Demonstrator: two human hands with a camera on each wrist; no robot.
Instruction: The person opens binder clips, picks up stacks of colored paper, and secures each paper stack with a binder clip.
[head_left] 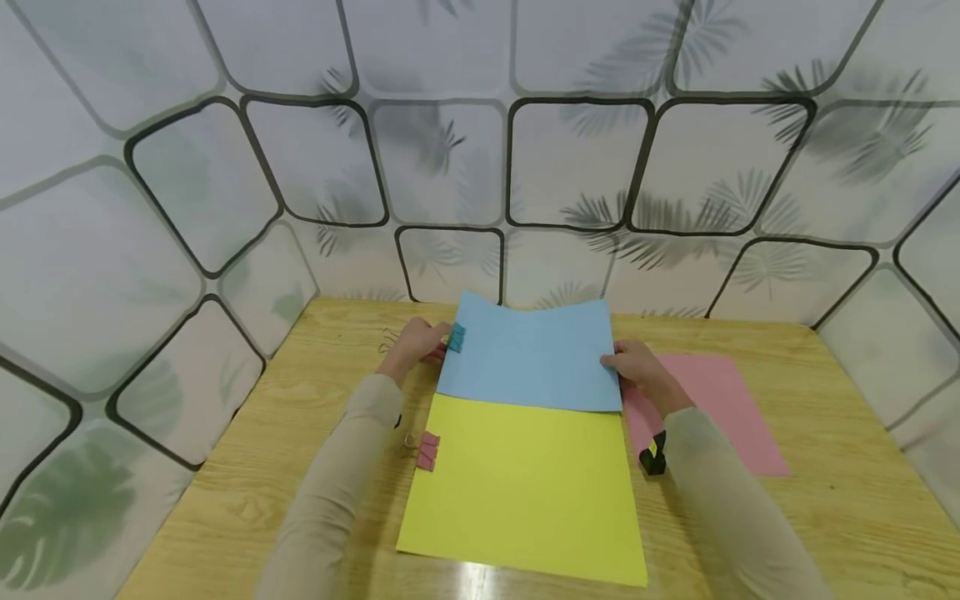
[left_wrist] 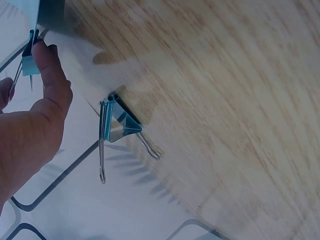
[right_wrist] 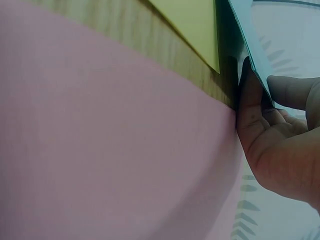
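Note:
A blue sheet of paper (head_left: 532,354) is raised off the table at the back, its top edge bowed. A teal binder clip (head_left: 456,337) sits on its left edge. My left hand (head_left: 417,340) pinches that clip between thumb and finger; in the left wrist view the clip (left_wrist: 31,62) has one wire handle against the thumb. On the sheet's right edge, my right hand (head_left: 637,367) pinches the paper, thumb on one face and fingers behind. Below lies a yellow sheet (head_left: 525,492), with a pink binder clip (head_left: 428,451) at its left edge.
A pink sheet (head_left: 720,408) lies on the wooden table (head_left: 247,467) to the right, partly beneath my right arm. Another teal binder clip (left_wrist: 117,120) stands on the table near my left hand. A patterned wall (head_left: 450,183) rises behind the table.

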